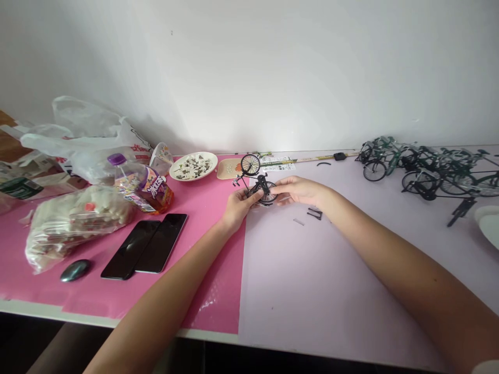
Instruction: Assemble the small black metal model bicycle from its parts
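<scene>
A black model bicycle [250, 165] is held up between my two hands, over the seam of the pink and pale purple table covers. My left hand [238, 209] is closed around its frame, the thumb near the black middle part. At the wheel nearest me, my right hand [298, 190] pinches the rim with thumb and fingers. Small black parts [314, 213] lie on the purple cover just right of my hands. A thin clear strip [298, 222] rests beside them.
Several finished-looking model bicycles [424, 171] stand at the right, near a white bowl [489, 223]. A plate of small parts [194, 167] and a beige tray [229, 169] sit at the wall. Leftward are a bottle [146, 184], bags [78, 218] and two phones [159, 243].
</scene>
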Motion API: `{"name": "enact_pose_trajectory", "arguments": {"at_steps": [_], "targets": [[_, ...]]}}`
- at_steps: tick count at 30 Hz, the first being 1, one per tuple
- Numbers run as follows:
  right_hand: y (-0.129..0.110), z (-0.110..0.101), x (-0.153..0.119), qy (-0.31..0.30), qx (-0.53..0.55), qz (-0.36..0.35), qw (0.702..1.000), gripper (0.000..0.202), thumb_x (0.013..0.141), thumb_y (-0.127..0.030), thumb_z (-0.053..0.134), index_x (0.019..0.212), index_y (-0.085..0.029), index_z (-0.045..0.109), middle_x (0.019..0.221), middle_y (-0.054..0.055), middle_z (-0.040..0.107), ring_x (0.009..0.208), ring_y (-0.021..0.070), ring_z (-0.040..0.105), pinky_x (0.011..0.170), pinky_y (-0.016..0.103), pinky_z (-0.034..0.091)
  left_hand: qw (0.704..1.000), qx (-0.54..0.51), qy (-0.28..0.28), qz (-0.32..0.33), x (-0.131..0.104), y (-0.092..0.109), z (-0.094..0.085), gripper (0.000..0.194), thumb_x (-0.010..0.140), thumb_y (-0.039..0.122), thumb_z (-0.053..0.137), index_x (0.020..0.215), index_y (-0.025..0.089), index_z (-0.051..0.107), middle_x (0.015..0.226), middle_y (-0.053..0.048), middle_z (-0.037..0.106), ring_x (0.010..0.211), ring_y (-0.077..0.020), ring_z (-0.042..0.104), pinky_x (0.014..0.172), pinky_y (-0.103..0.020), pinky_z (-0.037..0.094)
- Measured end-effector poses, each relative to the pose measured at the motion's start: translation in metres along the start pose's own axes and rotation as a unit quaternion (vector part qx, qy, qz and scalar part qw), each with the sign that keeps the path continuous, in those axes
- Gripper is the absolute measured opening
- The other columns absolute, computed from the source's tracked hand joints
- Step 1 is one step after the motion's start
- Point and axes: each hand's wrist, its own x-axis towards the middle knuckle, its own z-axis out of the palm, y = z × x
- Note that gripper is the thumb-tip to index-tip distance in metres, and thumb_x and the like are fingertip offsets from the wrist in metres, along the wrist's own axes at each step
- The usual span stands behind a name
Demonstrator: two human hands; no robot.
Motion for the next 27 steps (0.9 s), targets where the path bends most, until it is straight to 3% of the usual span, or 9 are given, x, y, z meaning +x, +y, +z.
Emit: {"name": "enact_pose_trajectory", "arguments": {"at_steps": [4,9,14,20,24,27], "targets": [[-0.004,0.004,-0.003,-0.001,-0.013,-0.017,1.0,0.035,0.068,-0.041,0.096,0.092,-0.02,0.08,0.105,0.009,0.081,0.089,0.0208,0.076,0.087,0.034,0.064,1.0,0.003,0.005,0.008,0.002,-0.003,-0.001,0.054,0.07,0.049,0.092,0.105,0.011,0.076,0.1,-0.01,0.078,0.079,-0.0164,0.07,0.075,-0.029,0.051],[-0.013,0.009,-0.011,-0.004,-0.05,-0.021,0.999,0.04,0.076,-0.055,0.089,0.095,-0.02,0.082,0.105,0.011,0.082,0.092,0.0231,0.077,0.084,0.035,0.063,1.0,-0.008,-0.005,0.007,0.002,-0.003,-0.001,0.057,0.069,0.05,0.093,0.109,0.012,0.076,0.103,-0.011,0.079,0.083,-0.017,0.071,0.077,-0.029,0.052],[-0.015,0.016,-0.019,0.052,-0.116,-0.053,0.99,0.04,0.071,-0.053,0.092,0.09,-0.02,0.082,0.1,0.008,0.082,0.094,0.0216,0.076,0.085,0.032,0.06,1.0,-0.004,0.001,0.0,0.0,0.001,0.003,0.059,0.065,0.051,0.095,0.104,0.012,0.076,0.096,-0.009,0.078,0.078,-0.0164,0.071,0.078,-0.031,0.055],[-0.01,0.023,-0.045,0.111,-0.144,-0.06,0.981,0.041,0.072,-0.055,0.088,0.089,-0.018,0.081,0.101,0.009,0.08,0.09,0.0214,0.073,0.078,0.033,0.059,0.997,-0.048,-0.053,-0.035,-0.011,0.006,0.019,0.061,0.062,0.054,0.096,0.103,0.014,0.075,0.1,-0.011,0.08,0.09,-0.0227,0.076,0.089,-0.038,0.058],[-0.001,0.025,-0.071,0.147,-0.214,-0.092,0.961,0.041,0.081,-0.06,0.079,0.09,-0.019,0.078,0.099,0.008,0.078,0.09,0.0231,0.07,0.072,0.033,0.056,0.995,-0.032,-0.078,-0.047,-0.021,0.004,0.03,0.057,0.065,0.054,0.094,0.103,0.015,0.077,0.1,-0.011,0.08,0.089,-0.0208,0.075,0.084,-0.033,0.056],[0.013,0.026,-0.085,0.233,-0.283,-0.193,0.91,0.033,0.089,-0.053,0.073,0.101,-0.022,0.073,0.103,0.007,0.076,0.095,0.0236,0.069,0.079,0.036,0.054,0.995,-0.039,-0.071,-0.057,-0.025,0.0,0.036,0.057,0.063,0.053,0.096,0.102,0.016,0.078,0.098,-0.009,0.079,0.085,-0.0184,0.073,0.08,-0.031,0.054]]}}
